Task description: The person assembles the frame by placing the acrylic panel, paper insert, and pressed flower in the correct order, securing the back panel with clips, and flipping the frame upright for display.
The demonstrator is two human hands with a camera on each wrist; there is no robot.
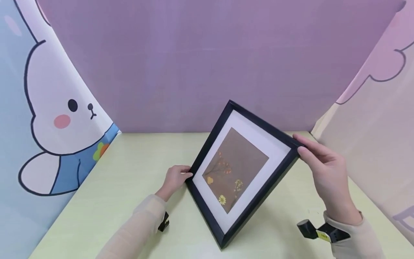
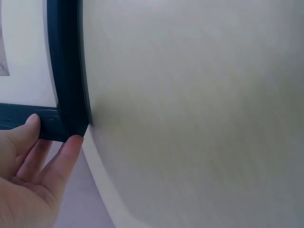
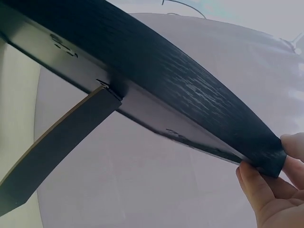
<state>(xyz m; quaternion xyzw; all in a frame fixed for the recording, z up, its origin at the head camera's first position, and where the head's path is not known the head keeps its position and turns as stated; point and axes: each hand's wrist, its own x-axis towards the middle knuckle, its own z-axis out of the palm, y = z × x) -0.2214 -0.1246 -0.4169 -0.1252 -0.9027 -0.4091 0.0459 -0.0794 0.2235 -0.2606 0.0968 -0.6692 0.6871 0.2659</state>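
A black picture frame [image 1: 211, 214] with a white mat and a brown picture of dried flowers is held tilted, one corner low near the table. At its left corner, my left hand [image 1: 174, 180] pinches the border between thumb and fingers; the left wrist view shows that corner [image 2: 71, 114] close up. On the upper right corner, my right hand [image 1: 330, 172] grips with the thumb in front and fingers behind. In the right wrist view, a dark stand leg [image 3: 61, 147] juts out from the frame's back. Whether the low corner touches the table cannot be told.
Beneath is a pale yellow-green table [image 1: 129, 162]. A purple panel [image 1: 194, 54] rises along its back edge. To the left stands a panel with a printed rabbit [image 1: 64, 90]; a pale printed panel [image 1: 381, 144] stands on the right.
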